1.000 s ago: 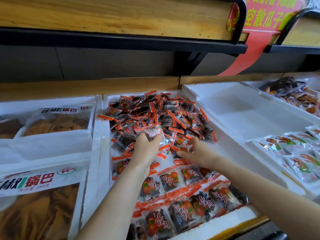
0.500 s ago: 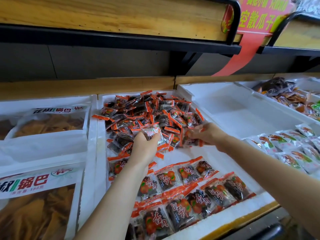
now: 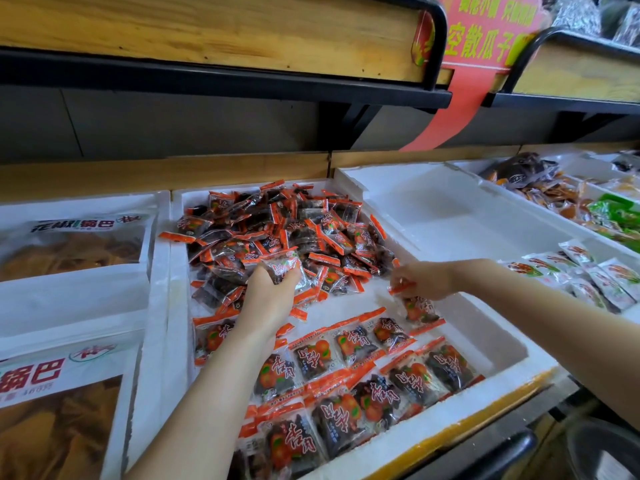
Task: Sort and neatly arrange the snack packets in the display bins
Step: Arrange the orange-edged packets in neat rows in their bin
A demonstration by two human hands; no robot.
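Fingers (image 3: 405, 278) round orange-edged packets (image 3: 417, 308); "锅巴" bags (image 3: 48, 372)

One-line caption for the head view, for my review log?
Left hand grips one packet at the loose pile; right hand pinches a second packet near the neat rows.

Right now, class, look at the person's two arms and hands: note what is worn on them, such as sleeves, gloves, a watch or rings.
Nothing worn shows. The left forearm and right forearm are bare up to the picture's edge: no sleeve or cuff. The left hand and right hand wear no gloves; no watch, bracelet or ring shows, though some fingers are hidden.
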